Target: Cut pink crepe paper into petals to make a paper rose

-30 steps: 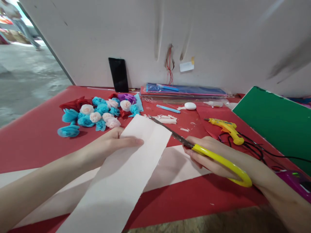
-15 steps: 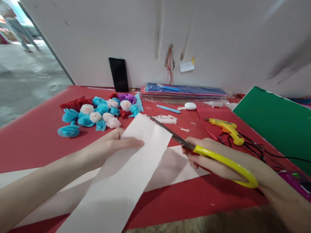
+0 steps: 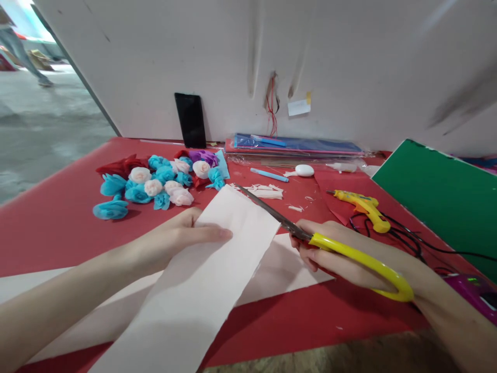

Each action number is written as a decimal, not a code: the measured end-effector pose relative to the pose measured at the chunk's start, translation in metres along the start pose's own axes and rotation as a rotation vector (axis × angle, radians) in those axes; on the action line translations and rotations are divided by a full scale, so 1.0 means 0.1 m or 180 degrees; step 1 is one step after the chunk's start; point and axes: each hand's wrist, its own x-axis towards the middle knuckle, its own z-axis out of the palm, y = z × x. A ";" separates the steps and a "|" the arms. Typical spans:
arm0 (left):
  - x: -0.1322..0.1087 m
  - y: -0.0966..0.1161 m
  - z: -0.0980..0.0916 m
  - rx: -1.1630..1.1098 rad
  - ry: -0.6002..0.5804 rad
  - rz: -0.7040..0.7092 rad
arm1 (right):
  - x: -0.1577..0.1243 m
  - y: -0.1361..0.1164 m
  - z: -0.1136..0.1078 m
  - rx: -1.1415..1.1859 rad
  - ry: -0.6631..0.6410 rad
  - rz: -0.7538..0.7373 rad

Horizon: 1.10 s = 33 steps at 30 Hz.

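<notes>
- At the centre of the frame: white paper strip [image 3: 217, 269], one piece, raised above the worktop [image 3: 341, 321]; long axis running from its far short edge down to the lower left.
- Along that far edge: scissors [image 3: 330, 243], yellow-handled, blades pointing to the upper left, nearly parallel with the edge and close against it (one blade shows; whether a second sits beneath the paper cannot be told).
- Left of centre: left hand [image 3: 194, 233], the nearer of the two, already on the strip; grip closed over its left long side, thumb flat on top, other fingers mostly hidden.
- Right of centre: right hand [image 3: 334, 230], just beside the strip's right corner; grip wrapped round the scissors near the pivot, how far the handles are spread not clear.
- Under the raised piece: second white strip [image 3: 283, 264], flat, lying crosswise.
- Beyond the blades: paper scraps [image 3: 267, 192]; at upper left of these, fabric-like flowers [image 3: 163, 174], blue, pink, red and purple.
</notes>
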 end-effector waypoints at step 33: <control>0.05 -0.08 0.06 0.0072 -0.0379 0.0010 | 0.07 -0.10 0.02 -0.0398 0.0108 -0.0115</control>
